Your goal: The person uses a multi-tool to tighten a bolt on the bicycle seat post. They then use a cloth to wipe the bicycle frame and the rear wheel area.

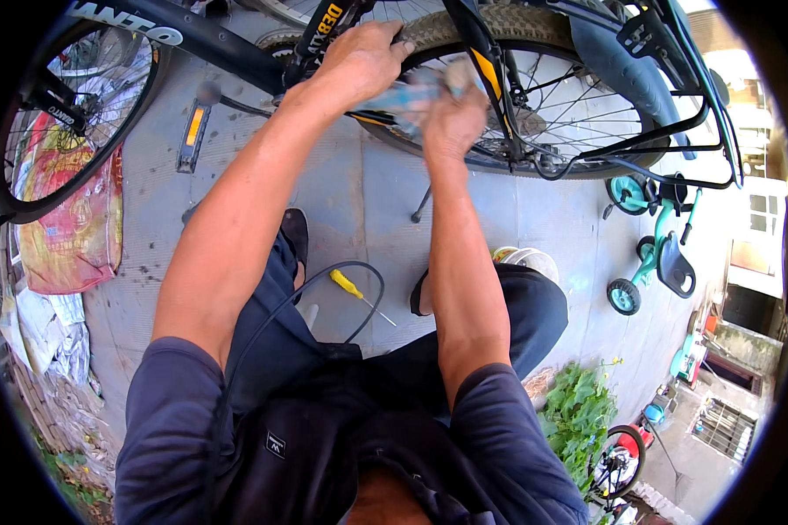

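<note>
At the top centre of the frame, the left hand (362, 59) rested curled on the knobbly black rear bicycle tyre (499, 26), steadying it, while the right hand (453, 118) gripped a blurred pale-blue rag (403, 96) (exact kind unclear) against the frame beside it.

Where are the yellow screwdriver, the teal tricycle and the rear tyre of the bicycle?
Screwdriver (346, 283): head view, on its yellow handle.
Tricycle (655, 249): head view, on its teal frame.
Rear tyre (517, 22): head view, on the top tread.

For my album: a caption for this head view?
Left hand on bicycle rear tyre, right hand blurred beside it.
</note>
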A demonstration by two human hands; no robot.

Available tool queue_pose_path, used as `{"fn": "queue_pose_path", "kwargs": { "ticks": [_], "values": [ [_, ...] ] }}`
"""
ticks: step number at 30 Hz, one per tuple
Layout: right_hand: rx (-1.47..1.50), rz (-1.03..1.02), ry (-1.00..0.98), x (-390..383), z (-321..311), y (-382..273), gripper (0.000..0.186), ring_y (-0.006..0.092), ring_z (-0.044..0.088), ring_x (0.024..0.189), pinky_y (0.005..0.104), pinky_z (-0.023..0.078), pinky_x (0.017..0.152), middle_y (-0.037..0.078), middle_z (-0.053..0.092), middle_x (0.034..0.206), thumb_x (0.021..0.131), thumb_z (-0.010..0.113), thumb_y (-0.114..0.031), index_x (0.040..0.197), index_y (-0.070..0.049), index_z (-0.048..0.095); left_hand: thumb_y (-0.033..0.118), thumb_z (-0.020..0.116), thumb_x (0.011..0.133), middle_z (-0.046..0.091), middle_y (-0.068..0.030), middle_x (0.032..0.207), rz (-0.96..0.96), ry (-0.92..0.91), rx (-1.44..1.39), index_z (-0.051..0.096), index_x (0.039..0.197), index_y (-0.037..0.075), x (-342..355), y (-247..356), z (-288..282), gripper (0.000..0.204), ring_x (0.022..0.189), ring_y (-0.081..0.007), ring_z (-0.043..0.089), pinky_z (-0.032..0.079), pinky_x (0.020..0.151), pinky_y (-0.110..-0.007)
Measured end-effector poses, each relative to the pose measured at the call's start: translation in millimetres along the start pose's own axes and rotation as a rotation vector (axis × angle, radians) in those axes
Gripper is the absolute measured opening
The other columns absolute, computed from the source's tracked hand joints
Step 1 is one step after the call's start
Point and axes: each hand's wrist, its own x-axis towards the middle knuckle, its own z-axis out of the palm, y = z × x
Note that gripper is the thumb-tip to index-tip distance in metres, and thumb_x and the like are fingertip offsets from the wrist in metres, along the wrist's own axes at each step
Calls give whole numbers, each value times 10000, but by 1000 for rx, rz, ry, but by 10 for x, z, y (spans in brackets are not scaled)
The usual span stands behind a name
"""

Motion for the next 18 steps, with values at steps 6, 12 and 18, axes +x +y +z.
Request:
{"fn": "queue_pose_path", "kwargs": {
  "ticks": [6,12,18],
  "values": [
    [-762,51,33,-118,-340,179,262,407,710,864,476,574,722,258,711,899,904,632,-187,1079,8,640,307,555,984,607,-245,1283,-6,-63,-36,569,1345,10,14,75,-78,468,1215,-410,561,430,1034,-436],
    [-833,68,-205,-606,-784,-140,283,360,709,821,411,544,761,204,724,889,853,705,-209,1070,-29,687,299,550,979,638,-244,1206,32,34,-13,601,1286,40,27,-7,91,405,1140,-425,591,459,980,-478],
    [-577,-149,104,-209,-1387,-1007,236,217,692,749,365,535,719,156,727,846,899,697,-183,1050,-3,678,295,539,981,647,-235,1196,0,83,-9,607,1283,59,14,-29,109,389,1138,-422,594,463,976,-488]
  ]
}}
